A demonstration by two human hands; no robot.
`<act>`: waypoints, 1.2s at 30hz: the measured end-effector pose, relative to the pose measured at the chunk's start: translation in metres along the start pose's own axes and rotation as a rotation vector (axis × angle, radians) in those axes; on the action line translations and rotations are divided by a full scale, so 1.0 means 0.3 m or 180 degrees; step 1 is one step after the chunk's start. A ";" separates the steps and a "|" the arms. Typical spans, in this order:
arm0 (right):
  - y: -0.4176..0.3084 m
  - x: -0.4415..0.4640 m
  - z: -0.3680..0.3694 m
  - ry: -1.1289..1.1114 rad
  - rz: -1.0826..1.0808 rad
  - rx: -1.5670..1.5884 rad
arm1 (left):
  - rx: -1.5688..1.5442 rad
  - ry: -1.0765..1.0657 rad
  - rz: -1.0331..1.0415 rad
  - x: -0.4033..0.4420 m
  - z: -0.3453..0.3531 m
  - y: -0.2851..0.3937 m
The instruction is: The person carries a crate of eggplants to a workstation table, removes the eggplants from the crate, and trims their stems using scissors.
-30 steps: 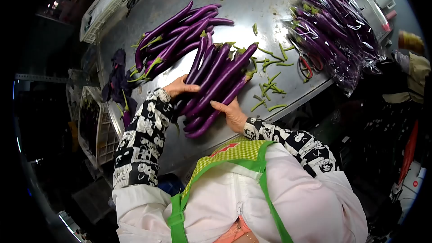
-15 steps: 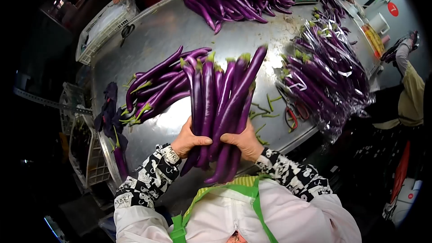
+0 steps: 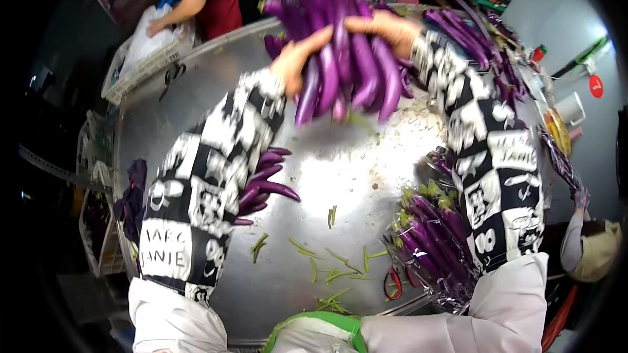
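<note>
A bundle of long purple eggplants [image 3: 343, 46] is raised at the far side of the metal table, gripped from both sides. My left hand [image 3: 297, 59] is closed around its left side, thumb across the front. On the right side my right hand [image 3: 389, 29] holds the same bundle, thumb also in front. Some stem ends point up and away, and the rounded ends hang toward me. Partly behind my left sleeve lie more loose eggplants [image 3: 265, 186]. Near my right forearm sits a clear plastic bag of eggplants [image 3: 432, 238].
Red-handled scissors [image 3: 394, 284] and cut green stems [image 3: 337, 271] lie near the table's [image 3: 196, 91] front edge. A white basket [image 3: 124, 75] with plastic stands at the far left beside a co-worker's arm [image 3: 186, 13]. Dark cloth [image 3: 133, 193] hangs at the left edge.
Both hands have carried the eggplant bundle from close to my body out to the far side of the table. My arms are now stretched forward.
</note>
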State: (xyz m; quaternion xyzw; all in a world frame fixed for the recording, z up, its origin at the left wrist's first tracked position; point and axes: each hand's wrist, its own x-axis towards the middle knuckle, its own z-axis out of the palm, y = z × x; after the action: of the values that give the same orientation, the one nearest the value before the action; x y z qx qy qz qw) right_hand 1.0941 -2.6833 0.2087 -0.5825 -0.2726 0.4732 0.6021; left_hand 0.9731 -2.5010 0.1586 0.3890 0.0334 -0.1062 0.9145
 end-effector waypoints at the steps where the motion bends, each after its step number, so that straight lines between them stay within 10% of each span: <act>1: -0.023 0.048 -0.075 -0.0087 0.0083 -0.0260 | -0.0111 -0.0028 -0.0277 0.089 -0.027 0.038; 5: 0.036 0.176 -0.277 0.1240 0.0227 -0.1912 | 0.1971 0.0305 0.0195 0.272 -0.121 0.043; 8: 0.181 0.242 -0.322 0.2208 0.0091 -0.3160 | 0.4613 0.1302 -0.1097 0.321 -0.272 -0.011; 12: 0.227 0.183 -0.217 0.2233 -0.0650 -0.2512 | 0.3650 0.1332 0.0308 0.144 -0.278 0.017; 14: 0.335 0.341 -0.521 0.2184 -0.1033 -0.2690 | 0.4142 0.1265 0.0258 0.013 -0.283 0.048; 19: 0.332 0.193 -0.398 0.2270 -0.0305 -0.3410 | 0.6197 0.1138 -0.0032 -0.399 -0.397 0.038; 29: 0.374 -0.097 -0.022 0.2683 0.0791 -0.4404 | 0.7296 0.0941 0.0836 -1.063 -0.416 -0.308; 35: 0.525 0.042 0.102 0.2684 -0.1034 -0.4151 | 0.6670 0.1447 0.0532 -1.031 -0.359 -0.287; 36: 0.529 0.087 0.127 0.2770 -0.0358 -0.3993 | 0.6681 0.1454 0.0474 -1.031 -0.346 -0.285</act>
State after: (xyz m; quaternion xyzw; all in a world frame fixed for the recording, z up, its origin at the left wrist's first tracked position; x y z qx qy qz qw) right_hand 1.0311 -2.6633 0.0572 -0.9343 -0.2578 -0.0735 0.2350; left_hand 0.6550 -2.4320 0.0706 0.9911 0.0718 0.0493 0.1003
